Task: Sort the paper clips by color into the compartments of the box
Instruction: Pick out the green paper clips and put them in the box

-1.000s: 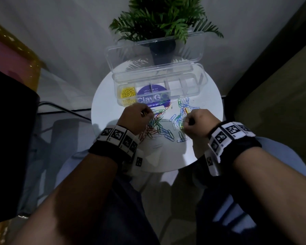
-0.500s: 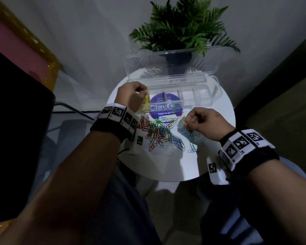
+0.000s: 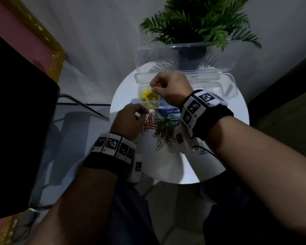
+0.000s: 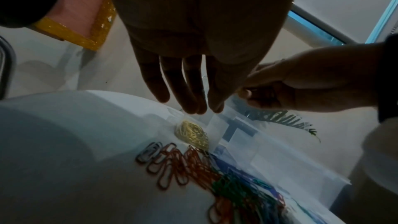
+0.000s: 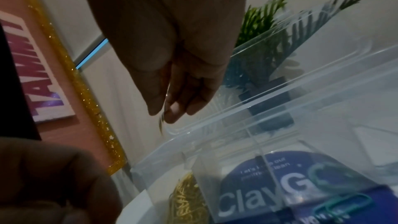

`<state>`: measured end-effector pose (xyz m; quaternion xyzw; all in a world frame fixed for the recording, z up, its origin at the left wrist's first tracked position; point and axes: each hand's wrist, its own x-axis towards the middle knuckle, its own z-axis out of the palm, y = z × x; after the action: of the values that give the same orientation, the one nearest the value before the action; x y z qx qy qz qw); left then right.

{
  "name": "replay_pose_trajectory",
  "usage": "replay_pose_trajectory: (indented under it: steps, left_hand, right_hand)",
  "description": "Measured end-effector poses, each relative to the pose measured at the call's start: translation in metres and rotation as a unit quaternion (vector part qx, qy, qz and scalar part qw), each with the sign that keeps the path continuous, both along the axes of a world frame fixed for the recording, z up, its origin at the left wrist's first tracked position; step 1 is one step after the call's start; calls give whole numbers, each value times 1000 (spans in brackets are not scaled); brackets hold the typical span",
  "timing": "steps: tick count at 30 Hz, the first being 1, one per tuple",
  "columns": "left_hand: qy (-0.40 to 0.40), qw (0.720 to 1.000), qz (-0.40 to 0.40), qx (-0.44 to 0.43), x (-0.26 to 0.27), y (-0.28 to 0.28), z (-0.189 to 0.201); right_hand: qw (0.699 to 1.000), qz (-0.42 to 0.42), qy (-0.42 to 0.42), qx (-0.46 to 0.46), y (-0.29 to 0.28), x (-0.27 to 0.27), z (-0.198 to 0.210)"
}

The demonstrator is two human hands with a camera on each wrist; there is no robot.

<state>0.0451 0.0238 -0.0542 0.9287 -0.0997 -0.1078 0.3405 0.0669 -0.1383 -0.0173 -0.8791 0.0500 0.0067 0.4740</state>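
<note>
A clear compartment box [image 3: 226, 82] stands open at the back of the round white table [image 3: 166, 167]. Its leftmost compartment holds yellow clips [image 3: 147, 96]. My right hand [image 3: 152, 86] hovers over that compartment, thumb and forefinger pinching a yellow paper clip [image 5: 160, 123] that hangs down. A mixed pile of red, green and blue clips [image 3: 162, 126] lies in front of the box. My left hand [image 3: 141, 114] is at the pile's left edge above the red clips [image 4: 178, 163]; in the left wrist view its fingers [image 4: 193, 105] are straight and hold nothing.
The box's open lid [image 3: 184, 57] leans back against a potted plant [image 3: 193, 50]. A blue round sticker [image 5: 269, 193] lies under the box. A dark object [image 3: 16, 121] and a pink, gold-edged board [image 3: 42, 41] are at the left. A cable [image 3: 207, 151] runs by my right wrist.
My right hand has crossed from the pile's right side to above the yellow compartment, carrying a clip. My left hand has come back from the box to the pile's left edge.
</note>
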Motion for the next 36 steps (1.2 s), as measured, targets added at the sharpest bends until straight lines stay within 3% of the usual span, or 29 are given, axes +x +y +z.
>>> replay_pose_trajectory:
  steps: [5,10,15,20,30,36]
  left_hand:
    - [31,999,-7,29,3,3,-3]
    - [43,996,-53,55,-4,-15,-6]
    - [20,980,-159,116,-17,-45,-12]
    - [11,958,-253,133,-31,-75,-16]
    - [-50,885,-369,280,-35,-112,-18]
    - [-14,898,-347,272,-25,-93,-15]
  right_hand:
    - [999,-20,4,-25,-8,1,3]
    - [996,-74,27,-52,-67,-36,2]
    - [975,-85,141,-148,-121,-91,-22]
    - [949,-61,243,-193,-131,-118,-53]
    - [970,-10,167,-177,-119,-123,-64]
    - [974,-26,138,-178,-122,-115,-58]
